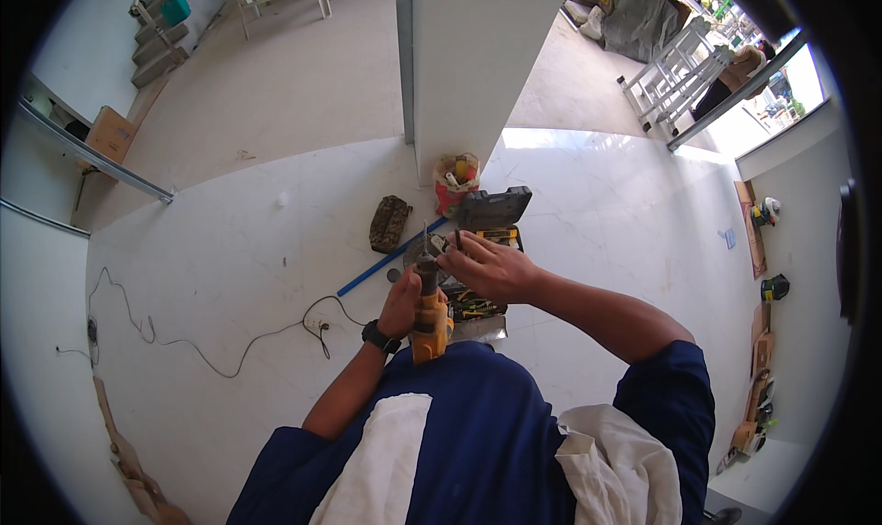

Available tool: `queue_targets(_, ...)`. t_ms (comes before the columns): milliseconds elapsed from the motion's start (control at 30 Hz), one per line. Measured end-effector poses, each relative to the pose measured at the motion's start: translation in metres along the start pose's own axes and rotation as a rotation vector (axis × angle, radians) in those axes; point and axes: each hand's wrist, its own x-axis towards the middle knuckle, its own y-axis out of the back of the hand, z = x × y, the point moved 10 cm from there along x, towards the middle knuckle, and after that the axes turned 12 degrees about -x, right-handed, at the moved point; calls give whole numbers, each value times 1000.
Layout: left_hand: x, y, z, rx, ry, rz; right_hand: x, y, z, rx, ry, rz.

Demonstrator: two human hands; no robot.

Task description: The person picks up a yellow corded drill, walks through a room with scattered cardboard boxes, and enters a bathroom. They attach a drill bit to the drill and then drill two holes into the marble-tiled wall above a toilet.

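My left hand is wrapped round the front of a yellow and black power drill, its body toward my chest and its nose pointing away from me. A thin bit appears to stick out of the drill's front end. Close beside that end, my right hand is closed in a pinch. Something small and dark shows at its fingertips, too small to name. Below my hands, a tool case with several small tools lies on the floor, partly hidden by my right hand.
Beyond my hands are an open black case, a red bucket of tools, a camouflage pouch and a long blue bar. A cord winds across the floor at left. A white pillar stands ahead; a folded ladder and a person are far right.
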Motion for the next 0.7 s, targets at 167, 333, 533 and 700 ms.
queue_targets(167, 2, 17, -8, -90, 71, 65, -5, 17, 2, 181, 87, 37)
queue_targets(333, 0, 21, 3, 197, -29, 144, -27, 8, 67, 805, -608, 41)
queue_targets(533, 4, 15, 6, -118, 52, 119, -32, -81, 54, 1276, -1232, -100)
queue_targets(700, 6, 11, 12, 318, 15, 142, 7, -81, 53, 1046, -1094, -30)
